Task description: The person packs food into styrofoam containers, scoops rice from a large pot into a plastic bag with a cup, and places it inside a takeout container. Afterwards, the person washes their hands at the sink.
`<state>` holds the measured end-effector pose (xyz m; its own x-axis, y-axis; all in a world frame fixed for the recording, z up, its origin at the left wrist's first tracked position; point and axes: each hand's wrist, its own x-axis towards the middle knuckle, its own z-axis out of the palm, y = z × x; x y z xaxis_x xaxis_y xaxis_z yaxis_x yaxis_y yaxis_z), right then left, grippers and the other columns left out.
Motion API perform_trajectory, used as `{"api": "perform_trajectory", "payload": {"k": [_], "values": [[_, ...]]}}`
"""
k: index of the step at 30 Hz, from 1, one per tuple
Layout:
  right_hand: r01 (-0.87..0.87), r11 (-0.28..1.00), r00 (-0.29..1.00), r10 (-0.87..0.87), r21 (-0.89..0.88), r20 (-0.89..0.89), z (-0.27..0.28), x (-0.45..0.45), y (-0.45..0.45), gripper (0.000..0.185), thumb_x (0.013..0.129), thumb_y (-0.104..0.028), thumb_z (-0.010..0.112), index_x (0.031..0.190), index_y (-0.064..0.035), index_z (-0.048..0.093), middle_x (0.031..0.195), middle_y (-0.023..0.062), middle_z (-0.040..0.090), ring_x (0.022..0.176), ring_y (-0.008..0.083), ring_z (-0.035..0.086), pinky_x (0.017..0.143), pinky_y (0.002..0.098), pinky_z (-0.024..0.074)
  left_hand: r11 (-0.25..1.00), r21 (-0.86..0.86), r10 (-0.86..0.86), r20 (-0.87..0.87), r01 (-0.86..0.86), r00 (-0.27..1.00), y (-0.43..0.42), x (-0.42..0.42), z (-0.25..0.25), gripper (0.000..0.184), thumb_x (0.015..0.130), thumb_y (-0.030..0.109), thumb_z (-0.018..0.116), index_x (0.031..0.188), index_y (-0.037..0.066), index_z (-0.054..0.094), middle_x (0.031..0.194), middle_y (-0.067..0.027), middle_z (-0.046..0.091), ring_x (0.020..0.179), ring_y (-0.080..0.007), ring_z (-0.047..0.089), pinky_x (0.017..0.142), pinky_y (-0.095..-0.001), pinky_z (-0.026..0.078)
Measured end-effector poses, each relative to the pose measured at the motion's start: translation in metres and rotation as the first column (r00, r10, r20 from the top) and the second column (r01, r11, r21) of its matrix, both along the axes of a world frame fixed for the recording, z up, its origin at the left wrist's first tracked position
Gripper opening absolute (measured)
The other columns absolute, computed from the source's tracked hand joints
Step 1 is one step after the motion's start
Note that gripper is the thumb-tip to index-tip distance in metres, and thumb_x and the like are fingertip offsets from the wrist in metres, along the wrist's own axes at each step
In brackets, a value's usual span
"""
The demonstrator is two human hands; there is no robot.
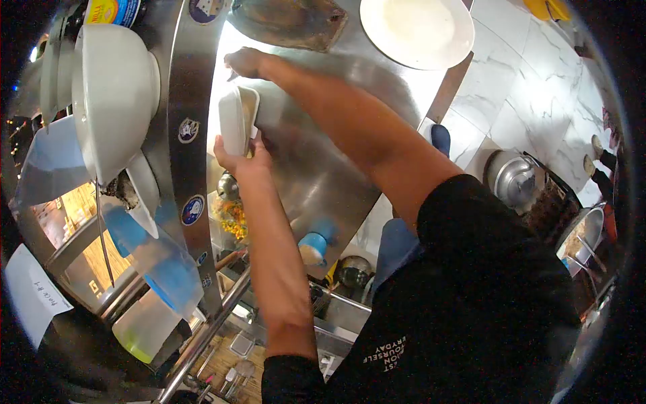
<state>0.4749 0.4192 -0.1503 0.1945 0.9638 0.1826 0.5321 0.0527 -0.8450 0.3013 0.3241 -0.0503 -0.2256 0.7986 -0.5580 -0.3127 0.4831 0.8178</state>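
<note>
My left hand [243,156] grips a white rectangular tub [232,121] from below, with the thumb on one side and the fingers on the other. The tub is tilted on its side, and a pale rim stands slightly apart from its body. Just beyond its far end is my right hand [245,64], its fingers curled together over the bright steel counter [316,148]. Glare hides anything small between them. Close to my left wrist are a shiny round metal vessel [227,186] and chopped yellow-orange food [231,219] in a clear container.
A white plate [417,30] and a dark, worn board-like piece [289,23] lie on the counter's far part. A blue-rimmed cup [313,248] stands near my left forearm. On the left shelf sits a large white bowl [118,101]. A metal pot [515,182] is at right.
</note>
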Motion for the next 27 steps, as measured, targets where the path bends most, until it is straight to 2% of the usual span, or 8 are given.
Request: {"api": "perform_trajectory", "payload": {"k": [6, 9, 12, 17, 20, 24, 25, 27], "values": [[-0.165, 0.960, 0.936, 0.080, -0.226, -0.344, 0.002, 0.003, 0.008, 0.024, 0.089, -0.021, 0.052, 0.099, -0.0036, 0.064, 0.086, 0.0146, 0.069, 0.072, 0.0246, 0.067, 0.064, 0.0402, 0.0505, 0.995, 0.028, -0.093, 0.042, 0.092, 0.995, 0.018, 0.000, -0.004, 0.060, 0.084, 0.041, 0.056, 0.135, 0.011, 0.046, 0.135, -0.0144, 0.045, 0.120, -0.0374, 0.044, 0.099, -0.0571, 0.041], [-0.147, 0.985, 0.989, 0.146, -0.087, -0.014, 0.006, 0.008, 0.002, 0.024, 0.089, -0.023, 0.053, 0.099, -0.0039, 0.064, 0.081, 0.0143, 0.069, 0.072, 0.0250, 0.067, 0.063, 0.0407, 0.0499, 0.986, 0.023, -0.164, 0.039, 0.163, 0.986, 0.022, 0.000, -0.001, 0.057, 0.085, 0.043, 0.055, 0.132, 0.011, 0.049, 0.131, -0.0122, 0.046, 0.118, -0.0327, 0.044, 0.099, -0.0538, 0.041], [-0.103, 0.992, 0.994, 0.104, -0.070, 0.014, -0.047, -0.005, 0.040, 0.020, 0.083, -0.019, 0.054, 0.086, -0.0036, 0.067, 0.081, 0.0149, 0.070, 0.074, 0.0293, 0.068, 0.064, 0.0423, 0.0518, 0.989, 0.003, -0.151, 0.007, 0.150, 0.989, 0.020, 0.004, 0.005, 0.059, 0.086, 0.043, 0.055, 0.135, 0.010, 0.048, 0.133, -0.0127, 0.045, 0.119, -0.0334, 0.043, 0.101, -0.0555, 0.039], [0.073, 0.958, 0.898, -0.185, 0.279, 0.400, 0.008, 0.014, -0.045, 0.022, 0.081, -0.019, 0.053, 0.078, -0.0041, 0.069, 0.084, 0.0182, 0.069, 0.079, 0.0361, 0.067, 0.069, 0.0451, 0.0539, 0.986, -0.025, -0.167, 0.028, 0.167, 0.986, 0.018, 0.000, 0.011, 0.058, 0.090, 0.040, 0.054, 0.139, 0.010, 0.045, 0.139, -0.0141, 0.042, 0.120, -0.0355, 0.044, 0.102, -0.0569, 0.039], [0.231, 0.970, 0.973, -0.232, 0.071, -0.001, 0.042, 0.011, -0.114, 0.023, 0.082, -0.017, 0.052, 0.086, -0.0033, 0.070, 0.086, 0.0197, 0.068, 0.076, 0.0361, 0.065, 0.068, 0.0448, 0.0532, 0.964, 0.033, -0.263, -0.013, 0.263, 0.965, 0.024, -0.011, -0.003, 0.067, 0.087, 0.040, 0.059, 0.143, 0.009, 0.037, 0.147, -0.0157, 0.038, 0.129, -0.0364, 0.040, 0.106, -0.0537, 0.035], [0.306, 0.951, 0.787, -0.277, -0.041, -0.551, 0.056, -0.017, -0.231, 0.023, 0.083, -0.010, 0.052, 0.099, -0.0034, 0.068, 0.083, 0.0131, 0.067, 0.073, 0.0244, 0.064, 0.068, 0.0362, 0.0513, 0.974, 0.044, -0.222, 0.005, 0.222, 0.975, 0.035, -0.012, -0.012, 0.068, 0.083, 0.040, 0.062, 0.141, 0.010, 0.041, 0.146, -0.0124, 0.040, 0.129, -0.0366, 0.041, 0.105, -0.0535, 0.038], [0.283, 0.954, 0.730, -0.279, -0.096, -0.624, 0.063, -0.024, -0.257, 0.024, 0.083, -0.009, 0.052, 0.102, -0.0033, 0.067, 0.082, 0.0100, 0.065, 0.073, 0.0209, 0.062, 0.069, 0.0348, 0.0508, 0.963, 0.056, -0.257, -0.091, 0.262, 0.962, 0.043, -0.019, -0.023, 0.069, 0.081, 0.041, 0.063, 0.140, 0.011, 0.043, 0.146, -0.0112, 0.040, 0.128, -0.0369, 0.041, 0.104, -0.0537, 0.039], [0.278, 0.948, 0.694, -0.309, -0.154, -0.650, 0.064, -0.037, -0.303, 0.027, 0.083, -0.007, 0.053, 0.105, -0.0026, 0.066, 0.079, 0.0043, 0.060, 0.073, 0.0146, 0.057, 0.070, 0.0326, 0.0500, 0.994, 0.013, -0.113, 0.110, 0.112, 0.987, 0.041, -0.008, -0.013, 0.070, 0.080, 0.041, 0.065, 0.140, 0.012, 0.043, 0.145, -0.0104, 0.041, 0.128, -0.0369, 0.041, 0.103, -0.0545, 0.039]]}}
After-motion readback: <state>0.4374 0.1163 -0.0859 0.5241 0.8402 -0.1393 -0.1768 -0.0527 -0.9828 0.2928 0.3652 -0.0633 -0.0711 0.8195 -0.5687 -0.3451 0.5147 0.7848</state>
